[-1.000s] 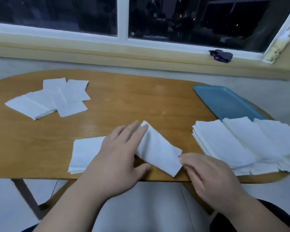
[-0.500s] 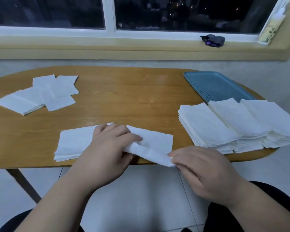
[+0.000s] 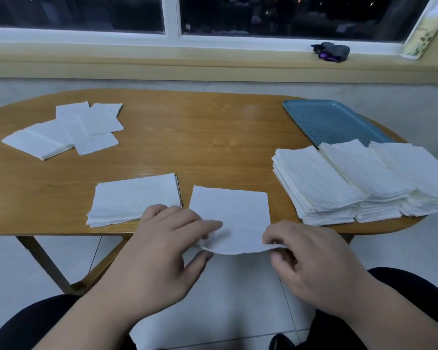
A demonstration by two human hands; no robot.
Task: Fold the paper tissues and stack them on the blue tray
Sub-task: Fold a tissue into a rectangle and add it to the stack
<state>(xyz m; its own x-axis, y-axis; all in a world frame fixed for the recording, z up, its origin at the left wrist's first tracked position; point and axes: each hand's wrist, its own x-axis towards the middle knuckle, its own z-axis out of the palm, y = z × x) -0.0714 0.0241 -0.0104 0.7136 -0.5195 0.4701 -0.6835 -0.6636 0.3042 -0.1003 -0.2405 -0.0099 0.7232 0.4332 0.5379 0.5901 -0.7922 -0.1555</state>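
Observation:
A white paper tissue (image 3: 232,213) lies at the table's front edge, its near edge lifted off the wood. My left hand (image 3: 170,246) pinches the near left corner between thumb and fingers. My right hand (image 3: 311,258) pinches the near right corner. Just left of it sits a small pile of tissues (image 3: 134,198). A thick stack of unfolded tissues (image 3: 349,183) covers the near end of the blue tray (image 3: 326,120) at the right. More folded tissues (image 3: 66,131) lie scattered at the far left.
The wooden table (image 3: 200,137) is oval, with its front edge just under my hands. A window sill behind it holds a dark purple-grey object (image 3: 330,52). My knees in dark trousers show below, over a pale tiled floor.
The tissue has been drawn right, off the small pile, and now lies flat beside it. Both hands shifted to its near corners. The camera tilted down and back.

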